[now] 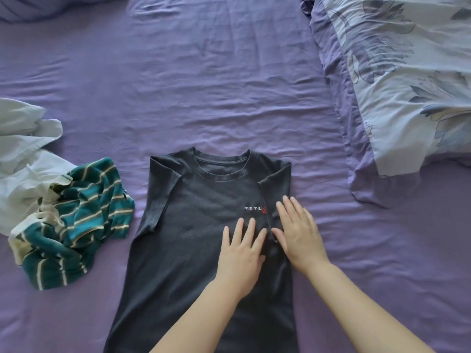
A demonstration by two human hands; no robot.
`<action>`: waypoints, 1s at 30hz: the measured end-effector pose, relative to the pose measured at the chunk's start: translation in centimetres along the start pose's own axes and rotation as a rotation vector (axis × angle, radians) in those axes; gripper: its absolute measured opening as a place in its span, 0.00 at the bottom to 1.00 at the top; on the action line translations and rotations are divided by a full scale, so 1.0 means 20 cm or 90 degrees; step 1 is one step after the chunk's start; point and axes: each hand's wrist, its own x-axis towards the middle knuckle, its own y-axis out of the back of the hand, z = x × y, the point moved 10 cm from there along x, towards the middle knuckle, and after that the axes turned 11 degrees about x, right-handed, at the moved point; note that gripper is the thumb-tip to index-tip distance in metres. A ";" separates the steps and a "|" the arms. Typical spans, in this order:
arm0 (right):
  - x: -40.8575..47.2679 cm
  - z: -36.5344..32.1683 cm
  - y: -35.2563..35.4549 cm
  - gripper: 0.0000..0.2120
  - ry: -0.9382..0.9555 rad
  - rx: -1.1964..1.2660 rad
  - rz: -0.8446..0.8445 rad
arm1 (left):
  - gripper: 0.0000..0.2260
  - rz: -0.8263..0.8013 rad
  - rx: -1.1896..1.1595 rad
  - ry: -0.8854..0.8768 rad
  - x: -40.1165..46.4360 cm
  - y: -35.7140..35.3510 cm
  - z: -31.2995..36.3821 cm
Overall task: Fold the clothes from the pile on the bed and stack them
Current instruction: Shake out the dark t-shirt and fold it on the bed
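A dark grey T-shirt [193, 225] lies flat on the purple bed sheet [204, 85], collar away from me, with small white and red lettering on its chest. Its right side and sleeve are folded inward over the body; the left sleeve lies on the body too. My left hand [242, 256] rests flat on the shirt's middle with straight fingers. My right hand [298, 230] presses flat on the folded right side, fingers spread. To the left lies a crumpled pile: a teal striped garment [76, 220] and a white garment [23, 159].
A pale blue floral duvet with purple backing [407, 85] is bunched along the right side of the bed. A purple pillow corner [30, 6] shows at the top left. Wrinkled sheet stretches beyond the shirt's collar.
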 end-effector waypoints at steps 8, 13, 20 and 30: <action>-0.18 -0.02 -0.29 0.40 -0.075 -0.113 -0.151 | 0.30 -0.003 0.014 -0.001 -0.21 -0.06 -0.02; -0.18 -0.05 -0.29 0.37 -0.083 -0.182 -0.156 | 0.30 -0.032 0.024 -0.046 -0.35 -0.20 -0.06; -0.66 -0.49 -0.41 0.28 -0.002 -0.106 -0.100 | 0.32 -0.094 0.037 -0.095 -0.66 -0.34 -0.14; -1.12 -0.73 -0.59 0.39 -0.023 -0.067 -0.145 | 0.33 -0.144 0.059 -0.157 -1.08 -0.52 -0.10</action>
